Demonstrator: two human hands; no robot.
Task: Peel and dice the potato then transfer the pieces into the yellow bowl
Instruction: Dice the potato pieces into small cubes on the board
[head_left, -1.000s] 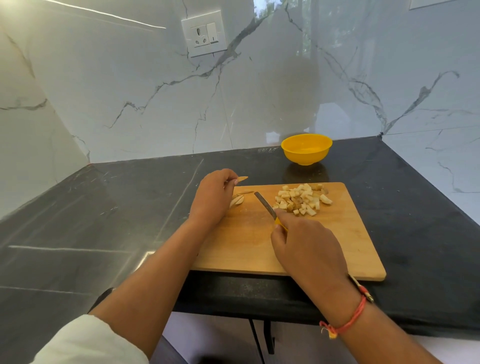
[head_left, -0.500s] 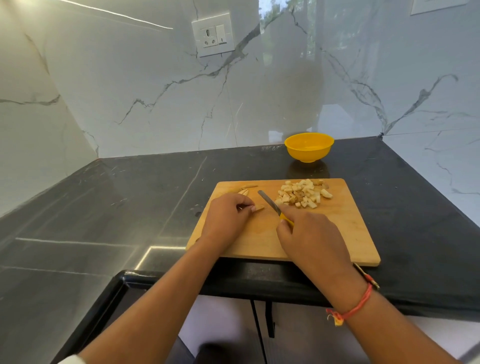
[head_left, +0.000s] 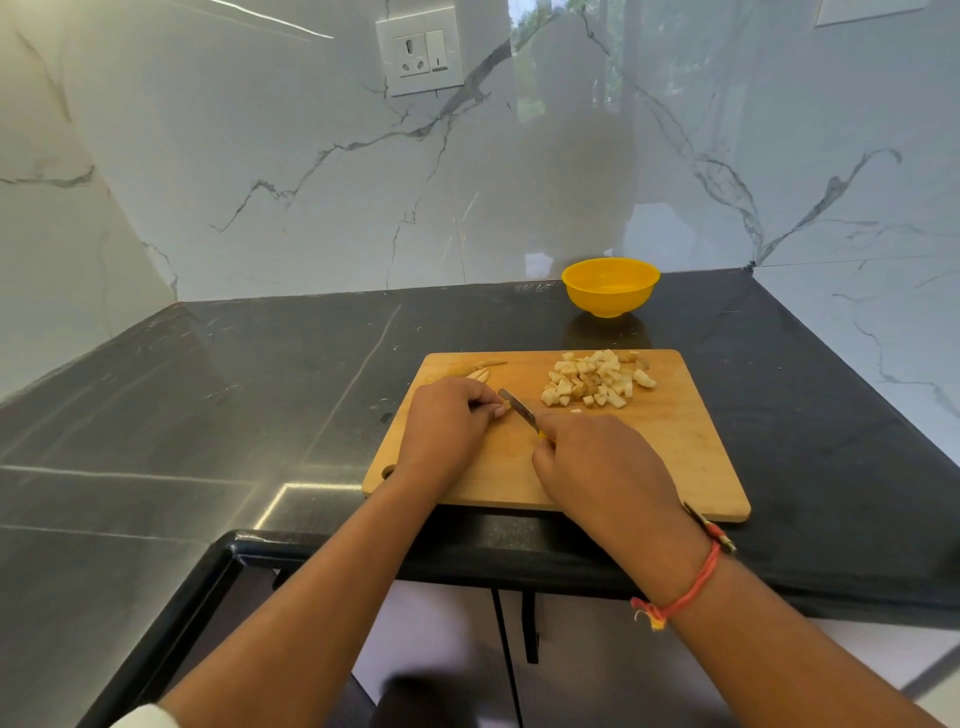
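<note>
A wooden cutting board (head_left: 675, 457) lies on the black counter. Diced potato pieces (head_left: 597, 384) are heaped at its far right. A few potato slices (head_left: 480, 371) lie at its far left corner. My left hand (head_left: 447, 426) pinches a small potato strip (head_left: 505, 405) against the board. My right hand (head_left: 597, 467) grips a knife (head_left: 519, 410) by its yellow handle, and the blade touches the strip next to my left fingertips. The yellow bowl (head_left: 610, 286) stands behind the board by the wall and looks empty.
The black counter (head_left: 234, 415) stretches to the left and right of the board. Marble walls close it in at the back and on both sides. A wall socket (head_left: 420, 49) sits high on the back wall. The counter's front edge runs under my forearms.
My left hand came back from the board's far left corner with a potato strip to the middle of the board. The knife blade has met the strip.
</note>
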